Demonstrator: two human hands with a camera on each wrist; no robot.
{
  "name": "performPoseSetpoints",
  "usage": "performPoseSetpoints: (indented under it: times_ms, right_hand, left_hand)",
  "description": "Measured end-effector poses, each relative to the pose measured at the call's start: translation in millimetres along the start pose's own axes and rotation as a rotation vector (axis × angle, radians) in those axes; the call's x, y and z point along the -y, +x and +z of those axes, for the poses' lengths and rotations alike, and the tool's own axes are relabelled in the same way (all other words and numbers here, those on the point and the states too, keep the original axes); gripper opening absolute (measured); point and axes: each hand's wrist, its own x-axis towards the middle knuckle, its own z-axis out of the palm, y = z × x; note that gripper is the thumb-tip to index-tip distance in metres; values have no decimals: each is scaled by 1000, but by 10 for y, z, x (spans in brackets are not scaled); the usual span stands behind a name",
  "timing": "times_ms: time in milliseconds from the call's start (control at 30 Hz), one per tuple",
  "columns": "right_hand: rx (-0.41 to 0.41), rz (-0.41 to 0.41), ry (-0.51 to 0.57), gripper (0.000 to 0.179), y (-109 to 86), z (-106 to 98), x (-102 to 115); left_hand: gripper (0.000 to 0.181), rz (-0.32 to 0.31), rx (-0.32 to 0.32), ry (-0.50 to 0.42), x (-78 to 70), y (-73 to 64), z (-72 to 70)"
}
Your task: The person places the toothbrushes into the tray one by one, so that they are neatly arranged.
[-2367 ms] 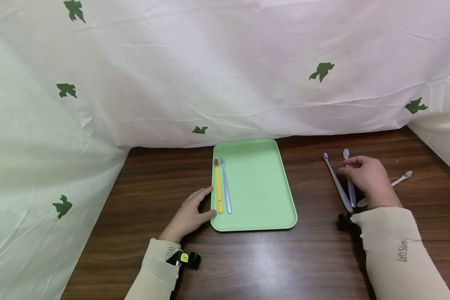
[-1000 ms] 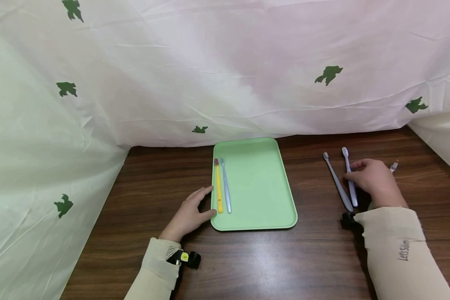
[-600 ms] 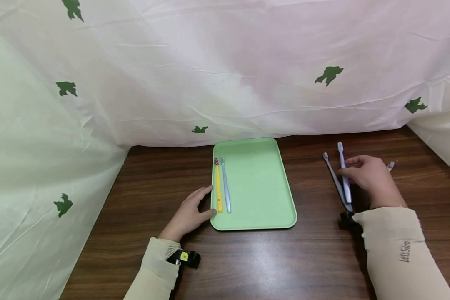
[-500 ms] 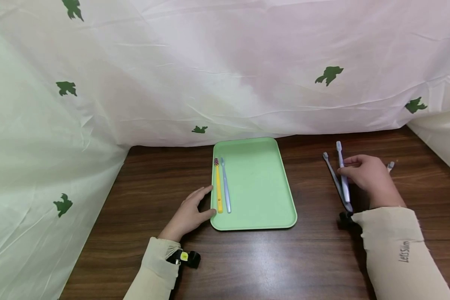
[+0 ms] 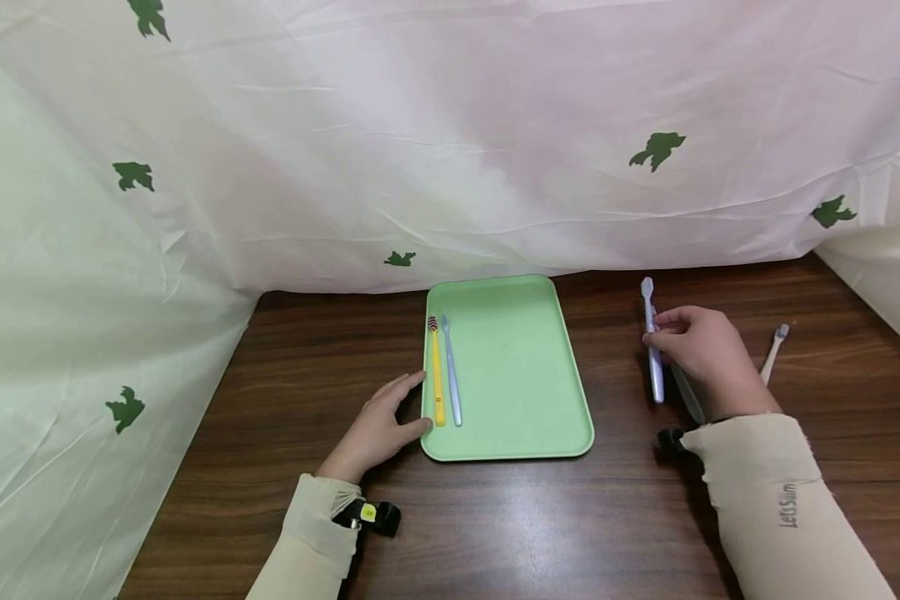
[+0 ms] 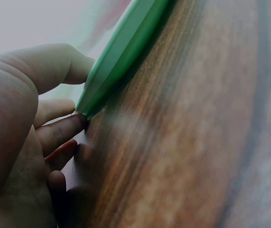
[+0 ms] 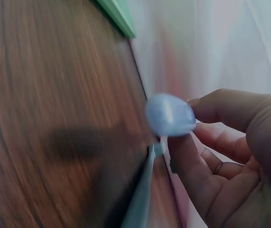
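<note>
My right hand point(image 5: 701, 354) pinches a pale blue-violet toothbrush point(image 5: 656, 375) between thumb and fingers, bristle head pointing away. In the right wrist view the end of this toothbrush's handle point(image 7: 169, 115) hangs over the table and casts a shadow. A grey toothbrush point(image 5: 687, 393) lies beneath that hand, partly hidden. My left hand point(image 5: 375, 433) rests against the left edge of a light green tray point(image 5: 513, 367), its thumb at the rim in the left wrist view. Inside the tray, along its left side, a yellow toothbrush point(image 5: 438, 379) and a pale blue toothbrush point(image 5: 453, 379) lie side by side.
A white toothbrush point(image 5: 774, 350) lies to the right, partly behind the right hand. The dark wooden table point(image 5: 525, 533) ends at the back against a pale hanging cloth point(image 5: 450, 167) with green leaf-like shapes. The cloth also hangs along both sides.
My right hand has taken hold of the blue-violet toothbrush, lifted it and moved left across the grey one. The white toothbrush now shows more than half a second ago. My left hand stays put.
</note>
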Motion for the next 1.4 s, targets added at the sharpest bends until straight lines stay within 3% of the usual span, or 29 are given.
performPoseSetpoints:
  times_ms: [300,1000,1400]
  right_hand:
    - [7,8,8,39,-17,94,181]
    - [70,-74,28,35,-29,359,485]
    - [88,-108,36,29,-35,475,839]
  left_hand:
    - [73,-3,1,2,-10,3,2]
    - [72,-5,-1,-5,16,16,-3]
    - [72,1,4,-16,28,9,-5]
